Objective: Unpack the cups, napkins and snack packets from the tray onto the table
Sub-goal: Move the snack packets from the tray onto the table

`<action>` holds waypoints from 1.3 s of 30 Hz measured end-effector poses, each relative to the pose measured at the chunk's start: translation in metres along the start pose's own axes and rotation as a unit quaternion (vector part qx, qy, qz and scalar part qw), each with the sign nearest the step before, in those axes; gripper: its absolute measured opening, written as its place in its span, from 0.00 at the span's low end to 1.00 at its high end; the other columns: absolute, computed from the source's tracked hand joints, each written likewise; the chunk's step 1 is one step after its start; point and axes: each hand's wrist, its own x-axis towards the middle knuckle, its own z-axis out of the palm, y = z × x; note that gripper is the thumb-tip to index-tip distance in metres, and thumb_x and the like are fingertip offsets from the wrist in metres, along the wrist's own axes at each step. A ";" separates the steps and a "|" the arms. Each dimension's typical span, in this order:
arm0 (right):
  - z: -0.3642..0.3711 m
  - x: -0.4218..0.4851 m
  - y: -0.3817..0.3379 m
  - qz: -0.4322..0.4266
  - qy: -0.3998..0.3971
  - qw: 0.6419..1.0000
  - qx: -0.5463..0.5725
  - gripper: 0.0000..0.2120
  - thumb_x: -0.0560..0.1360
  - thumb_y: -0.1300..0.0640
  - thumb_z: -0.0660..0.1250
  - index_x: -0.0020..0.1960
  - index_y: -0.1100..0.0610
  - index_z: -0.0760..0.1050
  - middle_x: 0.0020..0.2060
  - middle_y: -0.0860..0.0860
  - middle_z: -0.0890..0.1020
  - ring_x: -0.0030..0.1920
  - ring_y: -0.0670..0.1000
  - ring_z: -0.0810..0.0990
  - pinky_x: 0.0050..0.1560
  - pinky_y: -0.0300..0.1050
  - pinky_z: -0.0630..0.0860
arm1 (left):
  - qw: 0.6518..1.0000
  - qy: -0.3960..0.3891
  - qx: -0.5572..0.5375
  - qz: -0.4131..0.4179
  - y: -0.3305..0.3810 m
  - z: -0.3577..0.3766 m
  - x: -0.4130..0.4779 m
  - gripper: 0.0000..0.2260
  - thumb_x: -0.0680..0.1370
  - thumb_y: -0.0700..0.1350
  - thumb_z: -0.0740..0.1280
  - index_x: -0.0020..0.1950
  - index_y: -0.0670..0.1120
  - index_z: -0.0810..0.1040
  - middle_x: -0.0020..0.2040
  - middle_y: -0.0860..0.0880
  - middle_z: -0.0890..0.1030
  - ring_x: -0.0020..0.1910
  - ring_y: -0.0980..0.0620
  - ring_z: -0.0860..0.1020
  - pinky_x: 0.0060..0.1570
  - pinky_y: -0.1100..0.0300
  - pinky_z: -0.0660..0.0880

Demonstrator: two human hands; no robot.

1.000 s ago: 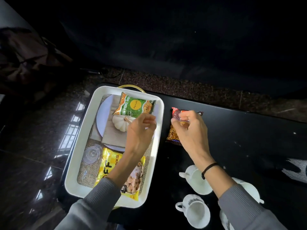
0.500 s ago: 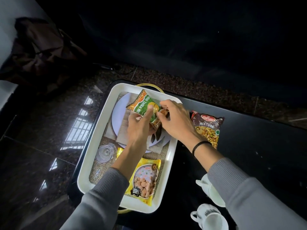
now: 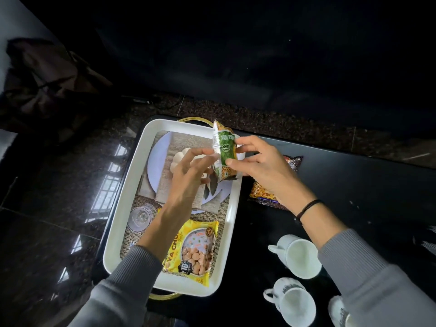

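A white tray [image 3: 118, 223] sits on the left end of the black table [image 3: 358, 185]. My right hand [image 3: 264, 168] pinches a green snack packet [image 3: 225, 147] and holds it upright above the tray's far right corner. My left hand [image 3: 188, 171] hovers over the tray with its fingers apart, the fingertips at the packet's left edge. In the tray lie a yellow snack packet [image 3: 195, 251], folded napkins [image 3: 181, 142] on a white plate [image 3: 157, 161], and a clear glass [image 3: 140, 218]. A brown mixture packet [image 3: 266, 195] lies on the table, partly under my right wrist.
Two white cups [image 3: 299, 256] [image 3: 295, 303] stand on the table near my right sleeve, a third [image 3: 337, 310] mostly hidden by it. A white pumpkin-shaped piece [image 3: 179, 156] rests on the napkins. Glossy dark floor lies to the left, and a dark bag [image 3: 47, 79] at far left.
The green packet has been lifted from the tray and turned upright in my right hand. My left hand has loosened its hold on it. The view has shifted slightly.
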 end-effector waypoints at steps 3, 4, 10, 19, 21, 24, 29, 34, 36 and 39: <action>-0.003 -0.008 0.007 0.004 -0.020 0.999 0.041 0.20 0.72 0.55 0.78 0.63 0.48 0.80 0.56 0.46 0.84 0.50 0.51 0.87 0.56 0.55 0.84 | 0.999 -0.016 -0.011 -0.038 0.000 0.011 0.000 0.19 0.75 0.49 0.75 0.64 0.48 0.77 0.54 0.50 0.86 0.50 0.51 0.86 0.54 0.50 0.82; -0.004 -0.011 0.010 -0.004 -0.031 0.999 0.041 0.19 0.73 0.56 0.77 0.63 0.48 0.80 0.56 0.46 0.84 0.50 0.50 0.87 0.56 0.53 0.84 | 0.999 -0.013 -0.017 -0.044 -0.001 0.016 -0.001 0.19 0.75 0.47 0.76 0.64 0.49 0.76 0.57 0.45 0.85 0.49 0.49 0.86 0.50 0.51 0.83; -0.010 -0.029 0.018 -0.027 0.064 0.996 0.047 0.20 0.70 0.55 0.79 0.60 0.51 0.78 0.49 0.46 0.83 0.45 0.44 0.84 0.47 0.40 0.82 | 0.995 0.027 0.094 0.019 0.001 0.030 -0.007 0.19 0.70 0.47 0.80 0.59 0.57 0.80 0.54 0.49 0.84 0.43 0.50 0.80 0.35 0.61 0.74; -0.058 -0.065 0.032 -0.135 0.159 0.950 -0.231 0.55 0.65 0.52 0.84 0.82 0.48 0.54 0.81 0.50 0.57 0.79 0.55 0.58 0.75 0.57 0.61 | 0.898 -0.086 0.387 0.194 0.022 0.071 -0.007 0.23 0.67 0.50 0.77 0.61 0.58 0.80 0.52 0.60 0.83 0.53 0.58 0.79 0.52 0.62 0.76; -0.073 -0.073 0.037 -0.136 0.156 0.942 -0.263 0.52 0.64 0.49 0.84 0.81 0.48 0.59 0.81 0.48 0.58 0.79 0.54 0.58 0.72 0.54 0.58 | 0.855 -0.104 0.449 0.239 0.026 0.088 -0.007 0.23 0.67 0.51 0.74 0.63 0.57 0.80 0.53 0.60 0.83 0.53 0.58 0.78 0.51 0.65 0.73; -0.090 -0.079 0.045 -0.121 0.140 0.939 -0.288 0.35 0.66 0.46 0.82 0.70 0.48 0.74 0.69 0.46 0.76 0.72 0.51 0.69 0.68 0.50 0.63 | 0.844 -0.144 0.445 0.261 0.025 0.112 -0.006 0.24 0.67 0.45 0.75 0.63 0.55 0.80 0.53 0.59 0.84 0.51 0.60 0.80 0.49 0.66 0.75; -0.124 -0.089 0.061 -0.032 0.161 0.974 -0.154 0.20 0.65 0.39 0.80 0.53 0.42 0.81 0.41 0.39 0.86 0.44 0.39 0.83 0.43 0.38 0.79 | 0.931 -0.171 0.267 0.182 0.009 0.141 -0.002 0.32 0.66 0.42 0.82 0.68 0.53 0.76 0.56 0.54 0.84 0.58 0.58 0.81 0.57 0.65 0.77; -0.139 -0.099 0.085 0.057 0.160 0.984 0.050 0.21 0.65 0.29 0.76 0.50 0.40 0.84 0.42 0.38 0.88 0.44 0.36 0.86 0.50 0.38 0.80 | 0.993 -0.120 0.016 -0.012 -0.011 0.169 -0.006 0.23 0.71 0.45 0.81 0.62 0.46 0.78 0.54 0.46 0.87 0.55 0.48 0.86 0.51 0.55 0.83; -0.141 -0.101 0.093 0.098 0.110 0.983 0.105 0.23 0.64 0.28 0.75 0.52 0.40 0.86 0.45 0.40 0.89 0.48 0.38 0.86 0.64 0.47 0.76 | 0.992 -0.123 0.001 -0.032 -0.019 0.178 -0.009 0.17 0.74 0.45 0.78 0.59 0.43 0.80 0.51 0.45 0.88 0.50 0.49 0.87 0.47 0.57 0.83; -0.145 -0.105 0.103 0.126 0.088 0.978 0.138 0.25 0.64 0.31 0.77 0.53 0.47 0.87 0.47 0.47 0.90 0.52 0.47 0.88 0.68 0.54 0.75 | 0.992 -0.116 0.044 -0.036 -0.029 0.186 -0.013 0.18 0.75 0.48 0.77 0.60 0.43 0.79 0.52 0.44 0.88 0.50 0.48 0.87 0.49 0.55 0.84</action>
